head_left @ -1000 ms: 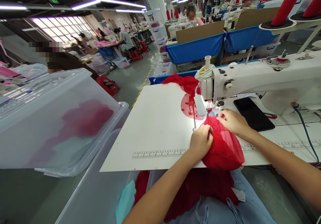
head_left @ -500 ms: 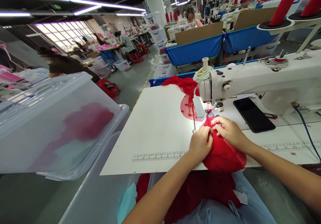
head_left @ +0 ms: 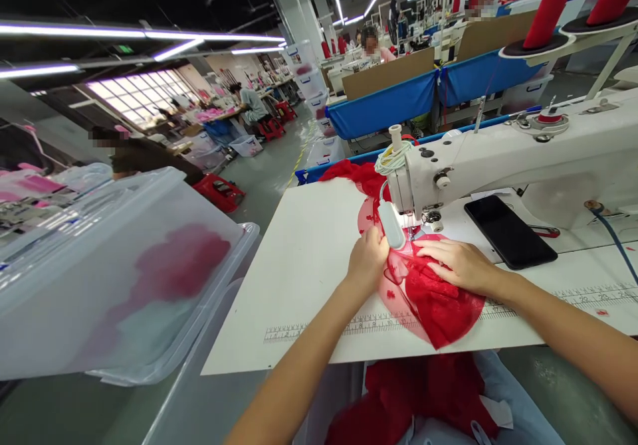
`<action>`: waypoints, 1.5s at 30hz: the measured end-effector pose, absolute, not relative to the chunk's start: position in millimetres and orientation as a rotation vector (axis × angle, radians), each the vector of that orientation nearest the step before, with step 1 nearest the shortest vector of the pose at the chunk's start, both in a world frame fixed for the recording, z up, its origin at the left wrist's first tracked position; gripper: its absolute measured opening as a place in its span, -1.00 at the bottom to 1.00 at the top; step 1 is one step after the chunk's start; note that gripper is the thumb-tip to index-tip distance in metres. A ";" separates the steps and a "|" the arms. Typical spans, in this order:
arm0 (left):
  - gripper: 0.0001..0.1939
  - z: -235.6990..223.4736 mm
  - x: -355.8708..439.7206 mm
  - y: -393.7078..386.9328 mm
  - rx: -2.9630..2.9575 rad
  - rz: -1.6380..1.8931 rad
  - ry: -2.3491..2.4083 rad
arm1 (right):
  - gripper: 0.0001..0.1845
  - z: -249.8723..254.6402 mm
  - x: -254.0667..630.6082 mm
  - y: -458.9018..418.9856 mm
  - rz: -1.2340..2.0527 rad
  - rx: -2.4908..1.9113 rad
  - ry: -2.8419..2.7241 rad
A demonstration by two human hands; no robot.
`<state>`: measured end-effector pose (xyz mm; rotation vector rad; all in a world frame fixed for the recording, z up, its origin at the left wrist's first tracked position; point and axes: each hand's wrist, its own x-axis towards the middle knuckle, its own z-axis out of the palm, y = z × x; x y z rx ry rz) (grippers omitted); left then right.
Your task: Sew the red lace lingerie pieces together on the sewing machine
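A red sheer fabric piece (head_left: 441, 305) with lace and small motifs lies under the needle area of a white sewing machine (head_left: 498, 159). Its lower part spreads over the tabletop toward me. Just left of the machine's small lamp (head_left: 391, 226), my left hand (head_left: 367, 260) is closed, its curled fingers pinching the fabric's edge. My right hand (head_left: 461, 266) rests flat on the fabric to the right of the needle, fingers stretched toward it. The fingertips of my left hand are partly hidden. More red cloth (head_left: 349, 171) lies bunched behind the needle.
A black phone (head_left: 511, 231) lies right of my right hand, beside red-handled snips (head_left: 545, 231). Red thread cones (head_left: 551, 10) stand above the machine. A translucent bin (head_left: 124, 285) is at the left. More red cloth (head_left: 419, 392) hangs over my lap. Co-workers sit farther back.
My left hand has moved left and away from me, to beside the lamp. My right hand has flattened onto the fabric, which now lies more spread out toward me. The view has tilted slightly.
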<state>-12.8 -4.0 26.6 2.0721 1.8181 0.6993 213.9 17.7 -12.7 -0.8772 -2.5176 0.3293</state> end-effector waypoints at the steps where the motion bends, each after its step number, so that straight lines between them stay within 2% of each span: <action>1: -0.82 27.2 -10.0 -3.9 2.139 0.685 1.771 | -0.66 -13.3 214.0 18.1 0.334 -0.862 -2.515; 5: -0.84 17.5 2.8 -7.3 2.495 0.536 1.355 | -0.64 -14.7 214.8 18.3 0.338 -0.821 -2.525; 7: -0.79 6.3 4.7 -7.7 2.661 0.437 1.263 | -0.63 -14.4 215.1 17.9 0.340 -0.816 -2.516; 10: -0.74 -7.6 2.2 -8.2 2.758 0.377 1.341 | -0.69 -13.3 214.9 16.8 0.350 -0.841 -2.503; 14: -0.89 -8.6 0.6 -15.1 2.752 0.403 1.451 | -0.70 -13.0 214.2 16.2 0.351 -0.854 -2.499; 19: -0.63 -6.7 2.1 -22.6 2.897 0.436 1.468 | -0.70 -14.0 214.1 16.2 0.280 -0.852 -2.497; 25: -0.61 -15.9 -0.7 -22.7 3.074 0.387 1.460 | -0.73 -12.6 212.6 13.9 0.192 -0.891 -2.473; 45: -0.59 -11.7 2.9 -20.4 3.038 0.307 1.510 | -0.70 -11.5 211.5 15.6 0.103 -0.971 -2.506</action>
